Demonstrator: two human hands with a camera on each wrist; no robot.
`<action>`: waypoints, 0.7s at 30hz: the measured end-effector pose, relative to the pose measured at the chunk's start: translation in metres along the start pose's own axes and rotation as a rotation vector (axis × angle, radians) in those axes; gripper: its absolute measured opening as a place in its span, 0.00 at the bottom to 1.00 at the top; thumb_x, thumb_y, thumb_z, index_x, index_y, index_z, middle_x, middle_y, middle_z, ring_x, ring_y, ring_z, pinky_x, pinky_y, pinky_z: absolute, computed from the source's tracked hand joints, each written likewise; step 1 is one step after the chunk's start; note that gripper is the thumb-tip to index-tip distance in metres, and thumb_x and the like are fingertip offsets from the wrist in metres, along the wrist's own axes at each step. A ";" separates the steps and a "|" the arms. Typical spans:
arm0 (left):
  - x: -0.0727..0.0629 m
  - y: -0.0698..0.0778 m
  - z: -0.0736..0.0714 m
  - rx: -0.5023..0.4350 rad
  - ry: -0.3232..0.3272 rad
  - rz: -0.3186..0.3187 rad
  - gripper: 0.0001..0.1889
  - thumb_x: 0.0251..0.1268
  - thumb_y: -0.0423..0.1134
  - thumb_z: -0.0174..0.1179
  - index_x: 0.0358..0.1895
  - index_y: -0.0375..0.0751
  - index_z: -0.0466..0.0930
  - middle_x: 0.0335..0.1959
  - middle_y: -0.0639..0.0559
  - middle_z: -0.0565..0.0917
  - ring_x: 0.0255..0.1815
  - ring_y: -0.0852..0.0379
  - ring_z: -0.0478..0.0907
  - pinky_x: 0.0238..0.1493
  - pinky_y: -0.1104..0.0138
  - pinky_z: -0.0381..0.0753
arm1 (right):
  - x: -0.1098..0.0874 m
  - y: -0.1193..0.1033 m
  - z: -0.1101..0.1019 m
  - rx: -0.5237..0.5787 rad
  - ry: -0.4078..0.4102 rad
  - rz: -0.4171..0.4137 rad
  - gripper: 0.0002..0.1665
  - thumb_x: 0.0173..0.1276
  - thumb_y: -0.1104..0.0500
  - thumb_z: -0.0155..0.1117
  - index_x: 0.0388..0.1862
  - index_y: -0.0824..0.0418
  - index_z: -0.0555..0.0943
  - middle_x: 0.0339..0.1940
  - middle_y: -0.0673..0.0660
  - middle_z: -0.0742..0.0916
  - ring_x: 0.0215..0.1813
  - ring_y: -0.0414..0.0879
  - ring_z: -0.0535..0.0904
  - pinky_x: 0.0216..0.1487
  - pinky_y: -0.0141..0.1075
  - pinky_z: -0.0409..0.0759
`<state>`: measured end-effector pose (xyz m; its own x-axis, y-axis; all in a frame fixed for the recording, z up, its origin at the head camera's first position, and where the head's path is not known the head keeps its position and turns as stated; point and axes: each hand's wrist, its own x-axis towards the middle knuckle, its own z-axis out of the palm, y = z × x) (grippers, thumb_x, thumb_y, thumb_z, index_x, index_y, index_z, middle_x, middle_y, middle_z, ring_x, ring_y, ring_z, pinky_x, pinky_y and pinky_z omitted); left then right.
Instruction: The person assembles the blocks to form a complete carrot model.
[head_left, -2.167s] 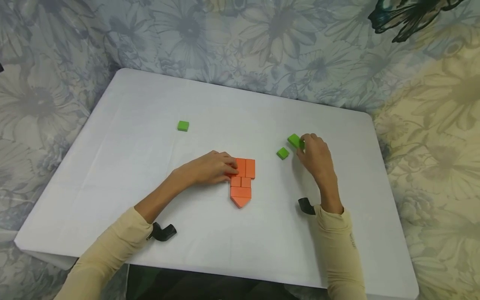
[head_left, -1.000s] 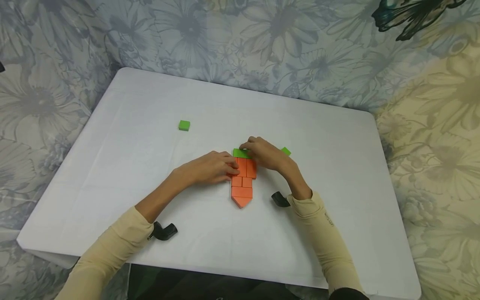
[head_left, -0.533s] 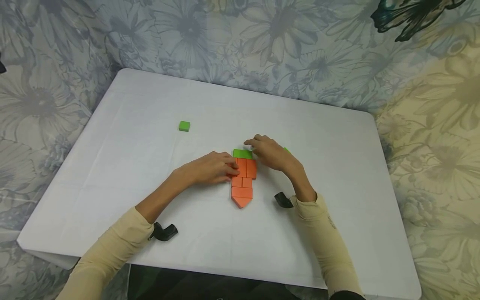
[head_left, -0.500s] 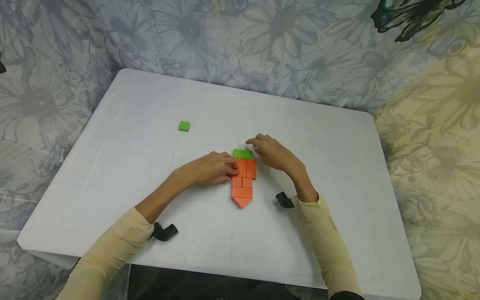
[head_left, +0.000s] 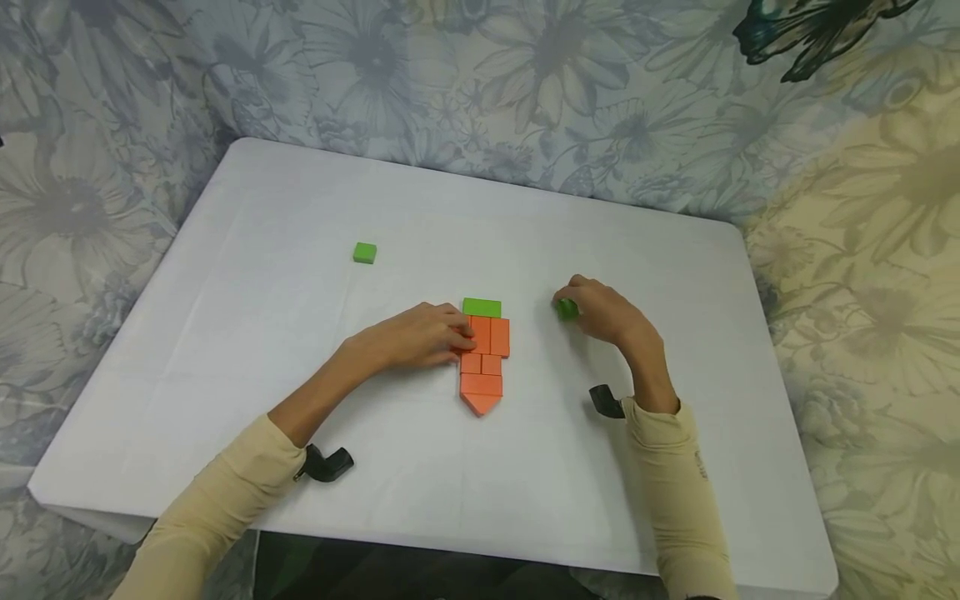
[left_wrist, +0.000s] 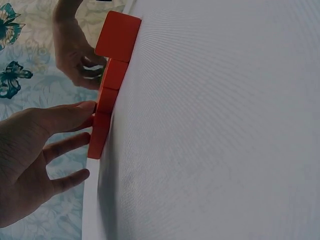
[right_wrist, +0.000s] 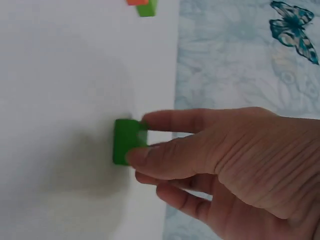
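Observation:
Flat orange blocks (head_left: 482, 384) lie together mid-table in a column that ends in a point towards the person. Across its far end lies a long green block (head_left: 482, 307). My left hand (head_left: 416, 335) rests its fingertips against the column's upper left side; in the left wrist view the thumb and index finger touch the orange blocks (left_wrist: 116, 34) and the other fingers are spread. To the right, my right hand (head_left: 609, 314) pinches a small green block (right_wrist: 126, 141) between thumb and fingers, at the tabletop. Fingers partly cover that block in the head view.
Another small green block (head_left: 364, 253) lies at the back left of the white-covered table (head_left: 247, 225). Black wrist attachments (head_left: 327, 464) stick out from both sleeves over the cloth. A flower-patterned backdrop (head_left: 480, 92) stands behind the table.
My right hand brought the long green block from the right to the column's far end and let it go. It then moved back right and pinched the small green block. The left hand stayed.

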<state>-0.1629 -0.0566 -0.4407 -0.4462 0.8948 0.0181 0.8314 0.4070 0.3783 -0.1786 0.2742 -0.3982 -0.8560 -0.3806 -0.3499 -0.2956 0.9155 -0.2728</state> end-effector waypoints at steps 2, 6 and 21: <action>-0.001 0.000 0.000 -0.001 0.002 -0.002 0.17 0.72 0.38 0.66 0.62 0.44 0.87 0.59 0.51 0.86 0.68 0.49 0.78 0.65 0.52 0.81 | 0.001 0.002 0.003 -0.019 0.004 0.021 0.28 0.70 0.77 0.59 0.68 0.66 0.80 0.57 0.64 0.83 0.56 0.57 0.80 0.60 0.50 0.81; -0.001 -0.001 0.001 0.004 0.004 -0.001 0.17 0.72 0.38 0.67 0.62 0.45 0.87 0.59 0.51 0.86 0.67 0.50 0.78 0.65 0.53 0.81 | 0.003 0.004 0.005 -0.007 0.001 0.066 0.30 0.74 0.65 0.67 0.73 0.65 0.74 0.59 0.65 0.83 0.53 0.56 0.79 0.57 0.50 0.81; -0.001 -0.001 0.001 0.013 0.008 0.003 0.17 0.72 0.39 0.67 0.62 0.45 0.87 0.59 0.51 0.86 0.67 0.50 0.78 0.66 0.54 0.81 | 0.018 -0.012 0.008 -0.008 0.077 -0.074 0.23 0.73 0.65 0.68 0.64 0.70 0.80 0.52 0.65 0.84 0.48 0.54 0.79 0.55 0.48 0.82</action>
<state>-0.1631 -0.0581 -0.4424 -0.4462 0.8945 0.0271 0.8370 0.4064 0.3666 -0.1868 0.2558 -0.4085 -0.8615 -0.4365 -0.2595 -0.3622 0.8863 -0.2884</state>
